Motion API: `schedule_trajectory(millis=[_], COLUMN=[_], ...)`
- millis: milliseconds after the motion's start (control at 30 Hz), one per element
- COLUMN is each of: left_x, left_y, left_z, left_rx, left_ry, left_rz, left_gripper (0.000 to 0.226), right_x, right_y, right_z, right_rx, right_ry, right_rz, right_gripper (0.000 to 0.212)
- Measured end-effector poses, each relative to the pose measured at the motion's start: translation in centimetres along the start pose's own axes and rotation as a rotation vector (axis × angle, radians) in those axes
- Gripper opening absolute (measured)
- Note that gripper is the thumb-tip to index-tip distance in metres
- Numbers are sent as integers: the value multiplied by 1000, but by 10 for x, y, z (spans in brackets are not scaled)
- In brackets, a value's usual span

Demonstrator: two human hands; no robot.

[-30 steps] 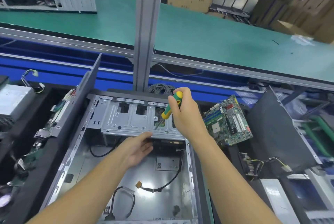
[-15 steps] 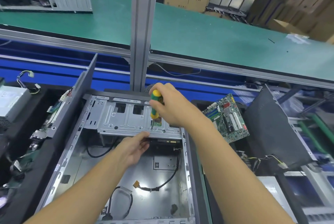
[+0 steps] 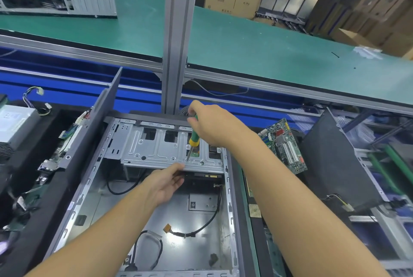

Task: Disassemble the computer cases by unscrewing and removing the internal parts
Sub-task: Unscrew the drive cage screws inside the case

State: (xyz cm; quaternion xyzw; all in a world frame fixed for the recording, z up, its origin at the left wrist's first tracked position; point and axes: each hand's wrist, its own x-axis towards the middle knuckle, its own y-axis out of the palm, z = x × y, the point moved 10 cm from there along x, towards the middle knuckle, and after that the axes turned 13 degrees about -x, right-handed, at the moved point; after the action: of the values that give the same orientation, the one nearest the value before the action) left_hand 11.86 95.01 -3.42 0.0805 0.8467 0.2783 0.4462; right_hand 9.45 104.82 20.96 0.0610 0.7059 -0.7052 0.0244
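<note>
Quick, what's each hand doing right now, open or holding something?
Left hand: holding the drive cage by its front edge.
Right hand: gripping the screwdriver, tip down on the cage.

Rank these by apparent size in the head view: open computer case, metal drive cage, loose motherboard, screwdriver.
1. open computer case
2. metal drive cage
3. loose motherboard
4. screwdriver, partly hidden in the right hand
</note>
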Motion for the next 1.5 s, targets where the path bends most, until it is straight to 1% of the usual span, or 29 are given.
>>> schedule_trajectory(millis=[67,200,300,333,367,400,433,467,500,567,600,633,667,700,800,833,900,933,967,1033,1100,1133,1200,1233,1267,1300,1333,1433,1500], left_x=[1,2,3,3,3,3,3,3,3,3,4,4,4,4,4,5,5,6,6,7,7,8,8,8,8,8,8,8,8], left_y=[0,-1,-1,-2,-2,-3,-3,-3,-2,-2,-2,-2,-2,-2,-3,-3,-2,-2,-2,-2,-3,-3,-4,-4,-4,-5,-4,-4,-4], left_z=[0,1,2,2,1,2,2,2,2,2,2,2,2,3,3,3,3,3,4,4,4,4,4,4,4,4,4,4,5], left_rx=[-1,0,6,6,5,5,7,7,5,1,-2,-3,-3,-3,-5,-5,-4,-3,-3,-5,-1,1,-1,-1,0,2,3,-4,-9], left_ry=[-1,-3,-13,-13,-12,-13,-15,-15,-16,-16,-17,-17,-18,-19,-17,-18,-23,-25,-28,-29,-30,-33,-35,-36,-36,-35,-34,-33,-31], left_rz=[6,1,4,3,1,-2,-4,-4,-2,0,2,4,5,4,1,3,9,12,14,14,12,11,8,5,3,3,4,7,7], left_gripper=[6,7,6,5,5,5,5,5,5,5,5,5,5,5,7,7,8,7,6,5,5,6,7,7,7,7,6,7,6], right_x=[-5,-12,-11,-9,-6,-4,-2,-2,-2,-4,-6,-7,-6,-4,-5,-5,-2,-1,-1,-2,-4,-3,-2,-2,-1,1,2,2,1], right_y=[2,7,7,3,-3,-7,-7,-6,-4,5,8,11,11,7,-6,-7,-10,-8,-5,1,4,3,-4,-9,-13,-13,-11,2,3], right_z=[2,9,11,9,9,12,17,18,16,10,11,11,9,4,-10,-9,-1,2,5,9,11,8,1,0,4,6,8,12,14], right_rx=[112,136,168,81,-72,-209,-263,-209,-50,260,294,267,186,73,-219,-278,-261,-177,-74,92,114,55,-167,-275,-329,-318,-248,30,18], right_ry=[-63,-131,-75,-43,-28,-42,-76,-100,-96,-88,-104,-106,-81,-20,201,206,135,83,31,-37,-37,-3,114,145,134,107,65,-51,-65], right_rz=[98,198,162,101,31,-35,-72,-66,-36,105,169,204,180,115,-41,-69,-90,-54,15,179,219,183,53,-12,-78,-93,-62,185,208], right_gripper=[24,34,18,22,27,28,31,35,40,48,51,49,44,41,54,48,24,16,15,23,21,21,39,41,36,25,17,28,27])
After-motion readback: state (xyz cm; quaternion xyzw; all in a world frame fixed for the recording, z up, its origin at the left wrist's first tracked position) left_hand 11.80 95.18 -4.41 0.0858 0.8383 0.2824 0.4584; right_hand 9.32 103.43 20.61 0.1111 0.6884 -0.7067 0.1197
